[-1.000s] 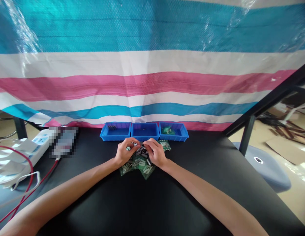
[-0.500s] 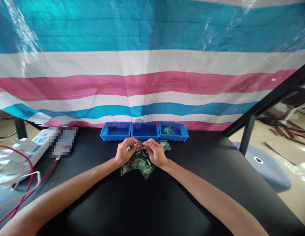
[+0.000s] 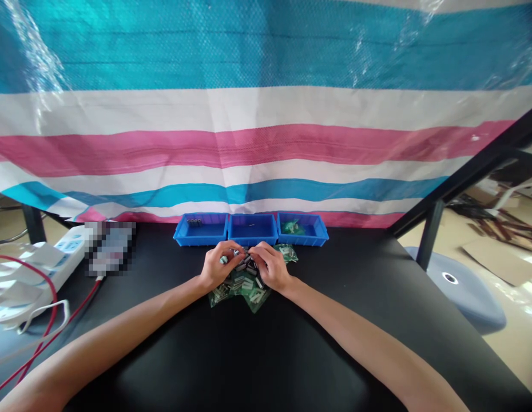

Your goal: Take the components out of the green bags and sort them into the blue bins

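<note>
Barely moved: left hand (image 3: 217, 266) and right hand (image 3: 271, 266) keep fingers curled, hold unclear, over green circuit boards (image 3: 256, 296) pointing every way

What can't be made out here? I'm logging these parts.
Head view only:
Under the left hand and right hand: parts hidden by the fingers.
Dark pieces in the left blue bin: too small to identify.
Speck in the middle blue bin: too small.
Flat item beside the power strip: pixelated.

Three bins (image 3: 252, 243) along the bench (image 3: 334, 343), apparently circuit boards (image 3: 242, 289) just before them, power strip (image 3: 71, 245) left
</note>
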`<state>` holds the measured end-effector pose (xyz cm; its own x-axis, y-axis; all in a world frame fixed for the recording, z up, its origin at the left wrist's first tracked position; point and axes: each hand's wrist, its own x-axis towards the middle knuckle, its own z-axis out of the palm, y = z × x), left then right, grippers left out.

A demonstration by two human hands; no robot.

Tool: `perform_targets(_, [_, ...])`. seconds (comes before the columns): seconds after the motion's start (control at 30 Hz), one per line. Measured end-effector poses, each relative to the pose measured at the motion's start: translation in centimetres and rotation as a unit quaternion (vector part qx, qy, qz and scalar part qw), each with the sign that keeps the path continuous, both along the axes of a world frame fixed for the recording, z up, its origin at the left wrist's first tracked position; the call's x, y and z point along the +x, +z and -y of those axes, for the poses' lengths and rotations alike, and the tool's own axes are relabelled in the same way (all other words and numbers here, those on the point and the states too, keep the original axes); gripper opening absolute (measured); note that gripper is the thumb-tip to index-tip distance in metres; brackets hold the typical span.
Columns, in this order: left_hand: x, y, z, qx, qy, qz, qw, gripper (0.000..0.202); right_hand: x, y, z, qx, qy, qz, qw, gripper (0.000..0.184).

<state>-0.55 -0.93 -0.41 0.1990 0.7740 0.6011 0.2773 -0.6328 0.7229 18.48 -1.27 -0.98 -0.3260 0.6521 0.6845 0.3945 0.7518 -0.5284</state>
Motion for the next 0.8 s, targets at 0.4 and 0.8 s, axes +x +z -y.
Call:
perform_targets(0.4, [-0.04, 0.05, 0.04, -0.004, 0.001, -0.007, 1.0, 0.02, -0.03, 0.12, 0.04, -0.005, -0.003, 0.003, 1.0, 0.018])
perform_targets(0.8, [0.05, 0.62, 0.28, -0.006, -0.007, -0.019, 1.0, 0.022, -0.03, 0.18, 0.04, -0.008, 0.003, -0.006, 1.0, 0.019])
